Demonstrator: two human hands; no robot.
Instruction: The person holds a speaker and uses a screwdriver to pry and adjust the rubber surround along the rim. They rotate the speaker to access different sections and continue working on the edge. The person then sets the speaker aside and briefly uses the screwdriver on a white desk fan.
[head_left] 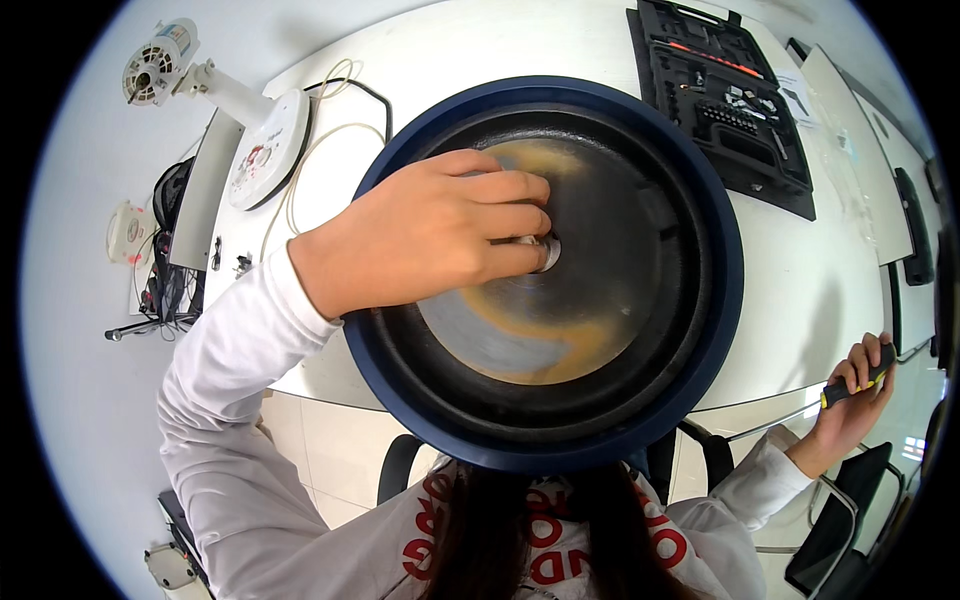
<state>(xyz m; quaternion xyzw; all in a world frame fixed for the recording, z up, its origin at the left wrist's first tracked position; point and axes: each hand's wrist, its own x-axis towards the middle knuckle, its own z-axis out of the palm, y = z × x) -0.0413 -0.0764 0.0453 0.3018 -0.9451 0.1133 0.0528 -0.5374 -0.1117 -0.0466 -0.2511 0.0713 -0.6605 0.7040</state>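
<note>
A large round pan (716,270) with a dark blue rim, black inside and a stained metal centre fills the middle. My left hand (440,228) reaches over it from the left, fingers curled round a small silver round fitting (549,256) at the centre, mostly hidden by the fingers. At the far right, my right hand (850,400) grips a screwdriver (835,392) with a black and yellow handle, its long thin shaft angled down-left toward the pan's lower edge.
The white table (810,290) holds an open black tool case (730,110) at the back right. A white appliance stand (260,150) with looped cables is at the back left. Black chairs (840,520) stand below the table's near edge.
</note>
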